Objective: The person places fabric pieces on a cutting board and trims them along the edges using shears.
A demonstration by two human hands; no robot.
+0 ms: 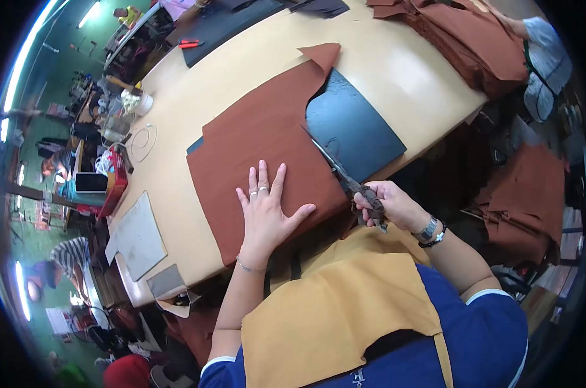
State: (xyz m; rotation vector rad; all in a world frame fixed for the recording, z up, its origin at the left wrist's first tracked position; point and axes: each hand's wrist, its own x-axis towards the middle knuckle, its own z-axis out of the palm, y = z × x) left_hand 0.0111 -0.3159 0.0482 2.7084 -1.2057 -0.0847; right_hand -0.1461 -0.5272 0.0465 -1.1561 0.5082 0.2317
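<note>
A brown sheet of leather or similar material (267, 123) lies over a dark blue-grey board (358, 123) on the table. My left hand (264, 204) rests flat on the sheet with its fingers spread. In my right hand (393, 204) are scissors (332, 158), their handles wrapped in dark cloth. Their blades point away from me along the sheet's right edge, beside the board. At the far end, a corner of the sheet (323, 57) folds up. The part of the board beneath the sheet is hidden.
Brown sheets (455, 42) are piled at the far right, near another person's arm (510, 24). A red-handled tool (189, 44) rests on a dark mat (225, 29). Left are a grey-white panel (138, 236), a phone (91, 183) and a white cup (143, 103).
</note>
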